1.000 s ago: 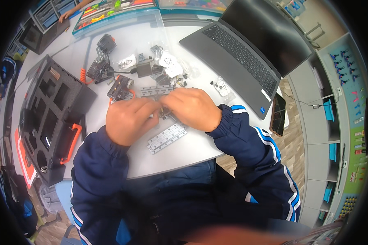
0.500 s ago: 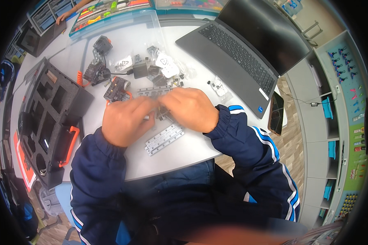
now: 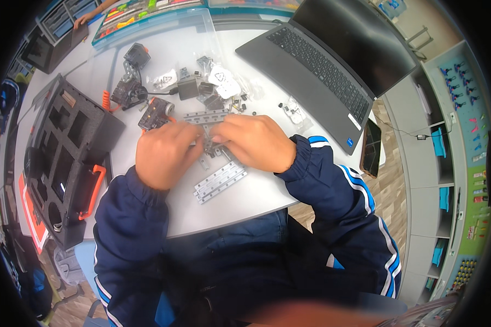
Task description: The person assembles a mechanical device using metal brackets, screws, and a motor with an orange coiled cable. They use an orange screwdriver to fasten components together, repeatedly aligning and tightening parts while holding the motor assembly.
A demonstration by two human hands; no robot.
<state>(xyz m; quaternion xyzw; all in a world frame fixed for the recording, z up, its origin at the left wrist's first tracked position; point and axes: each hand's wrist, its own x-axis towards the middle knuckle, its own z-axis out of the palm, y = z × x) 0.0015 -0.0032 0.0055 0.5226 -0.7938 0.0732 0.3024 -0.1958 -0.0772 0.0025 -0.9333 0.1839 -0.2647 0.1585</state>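
Note:
My left hand [image 3: 168, 153] is closed, its fingers curled toward the middle; a sliver of something pale shows at the fingertips. Opposite it, my right hand [image 3: 256, 143] pinches down among small grey metal parts [image 3: 217, 148] on the table. What either hand grips is too small and covered to name. Two perforated metal plates [image 3: 220, 182] lie side by side just nearer to me than the hands. Past the fingertips rests a slotted metal beam [image 3: 205, 116]. A black motor-like module [image 3: 157, 113] with orange trim sits beyond my left hand.
An open laptop [image 3: 316, 76] stands at the far right, a phone [image 3: 371, 148] beside it. An open black foam-lined case [image 3: 65, 147] with an orange handle lies left. Plastic bags [image 3: 223, 82], loose screws and a jointed black-and-orange device [image 3: 130, 90] are behind. Another person's hand [image 3: 84, 19] shows far left.
My hands have drawn slightly apart, uncovering more of the small metal parts between them. My left hand has shifted a little away from me. The plates lie as before.

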